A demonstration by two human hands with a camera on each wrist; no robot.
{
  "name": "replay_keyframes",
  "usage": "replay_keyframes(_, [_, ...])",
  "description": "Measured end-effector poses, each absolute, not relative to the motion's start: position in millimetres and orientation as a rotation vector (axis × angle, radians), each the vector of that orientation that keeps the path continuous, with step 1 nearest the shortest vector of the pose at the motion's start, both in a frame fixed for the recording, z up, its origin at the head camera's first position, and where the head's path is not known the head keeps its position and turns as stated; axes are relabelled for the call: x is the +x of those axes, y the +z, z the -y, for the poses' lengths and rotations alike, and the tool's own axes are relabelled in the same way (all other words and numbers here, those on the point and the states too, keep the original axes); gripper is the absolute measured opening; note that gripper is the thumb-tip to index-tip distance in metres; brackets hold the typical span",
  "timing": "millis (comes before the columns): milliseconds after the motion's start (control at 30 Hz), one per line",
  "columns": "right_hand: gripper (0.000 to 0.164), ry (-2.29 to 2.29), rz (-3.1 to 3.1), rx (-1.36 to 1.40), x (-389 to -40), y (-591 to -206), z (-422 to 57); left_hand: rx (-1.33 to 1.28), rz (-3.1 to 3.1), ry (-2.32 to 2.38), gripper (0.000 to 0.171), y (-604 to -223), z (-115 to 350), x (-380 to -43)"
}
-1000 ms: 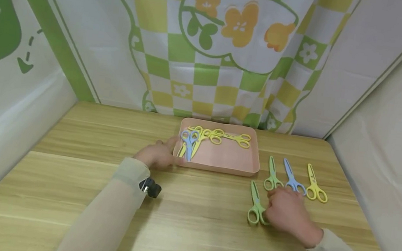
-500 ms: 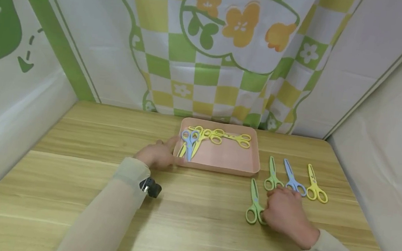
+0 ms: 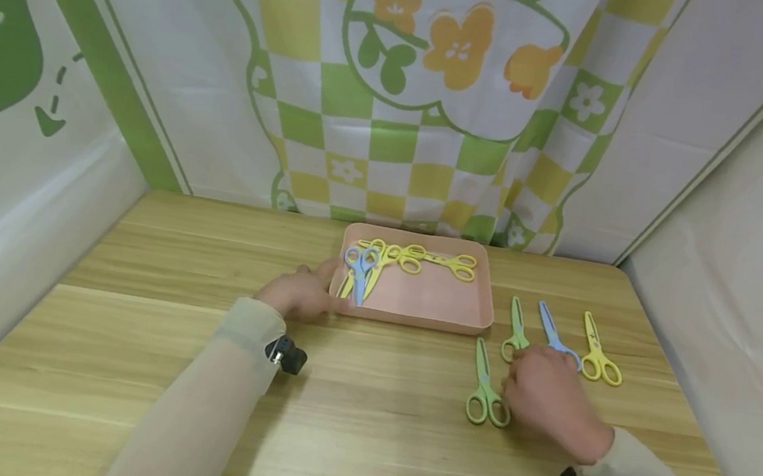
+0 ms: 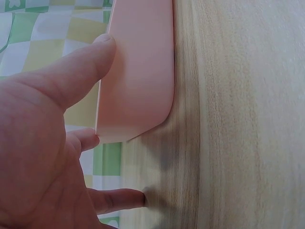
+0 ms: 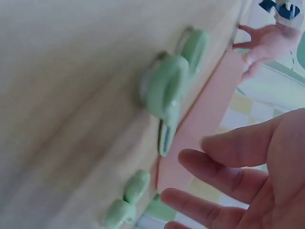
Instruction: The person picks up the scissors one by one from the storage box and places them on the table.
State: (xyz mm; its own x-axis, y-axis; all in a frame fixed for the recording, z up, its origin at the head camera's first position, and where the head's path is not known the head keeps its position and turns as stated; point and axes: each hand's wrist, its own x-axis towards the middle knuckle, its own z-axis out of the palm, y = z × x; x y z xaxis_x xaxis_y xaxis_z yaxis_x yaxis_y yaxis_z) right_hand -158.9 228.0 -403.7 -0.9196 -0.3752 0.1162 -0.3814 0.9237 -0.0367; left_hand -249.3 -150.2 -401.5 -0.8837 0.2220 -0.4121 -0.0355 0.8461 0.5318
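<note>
My left hand (image 3: 301, 292) is at the left front corner of a pink tray (image 3: 431, 322). Its thumb lies extended on the tray's outer wall (image 4: 143, 62) and a fingertip touches the rim at the corner; another straight finger reaches down to the table. Beside my right hand (image 3: 550, 395) lie green scissors (image 3: 486, 391). In the right wrist view the right hand (image 5: 248, 167) has relaxed fingers, thumb and index close together, with nothing between them. Another pair of green scissors (image 3: 515, 332) and blue scissors (image 3: 551, 328) lie just beyond, their handles partly hidden by this hand.
Yellow scissors (image 3: 598, 353) lie at the right end of the row. Inside the tray are blue scissors (image 3: 359, 275) over several yellow scissors (image 3: 452, 263). A checkered curtain (image 3: 392, 145) hangs behind the wooden table (image 3: 360, 424), with printed white walls at both sides.
The nearer green scissors have shifted slightly left and straightened, and my right hand has come away from their handle and edged up and right. The left hand and tray stay put.
</note>
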Motion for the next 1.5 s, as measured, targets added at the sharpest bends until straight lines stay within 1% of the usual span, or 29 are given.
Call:
replay_keyframes(100, [0.017,0.191,2.925,0.670,-173,-399,-226,0.139,-2.548,0.753,0.098,-401,151,-250])
replay_keyframes(133, [0.016,0.238,2.905,0.719,-181,-398,-225,0.143,-2.550,0.751,0.098,-401,151,-250])
replay_keyframes(167, [0.021,0.269,2.888,0.777,-190,-397,-225,0.143,-2.549,0.752,0.098,-401,152,-251])
replay_keyframes(233, [0.040,0.324,2.883,0.880,-210,-396,-222,0.140,-2.550,0.754,0.099,-401,153,-252])
replay_keyframes(267, [0.047,0.340,2.899,0.914,-220,-396,-221,0.139,-2.552,0.755,0.099,-401,153,-253])
replay_keyframes(333, [0.056,0.328,2.958,0.959,-241,-395,-218,0.134,-2.552,0.756,0.100,-402,154,-254])
replay_keyframes(400, [0.060,0.291,3.031,0.980,-259,-395,-213,0.123,-2.545,0.758,0.101,-403,154,-255])
replay_keyframes(533, [0.059,0.210,3.147,1.018,-286,-397,-203,0.117,-2.533,0.768,0.100,-404,154,-255])
replay_keyframes(633, [0.048,0.157,3.194,1.032,-298,-398,-196,0.138,-2.545,0.771,0.100,-405,153,-257])
replay_keyframes(733, [0.037,0.120,3.221,1.010,-305,-398,-192,0.152,-2.562,0.750,0.099,-403,151,-257])
replay_keyframes(933, [0.043,0.106,3.197,0.968,-307,-396,-184,0.148,-2.569,0.735,0.099,-398,150,-256])
replay_keyframes(1167, [0.032,0.021,3.208,0.933,-305,-397,-176,0.146,-2.564,0.745,0.099,-406,151,-260])
replay_keyframes(1333, [0.038,0.069,3.223,0.991,-300,-395,-170,0.145,-2.556,0.748,0.098,-404,150,-257])
replay_keyframes(1433, [0.038,0.097,3.204,1.020,-298,-394,-165,0.154,-2.556,0.745,0.097,-400,151,-255])
replay_keyframes(1500, [0.034,0.072,3.203,1.023,-297,-395,-164,0.164,-2.557,0.751,0.097,-401,152,-255])
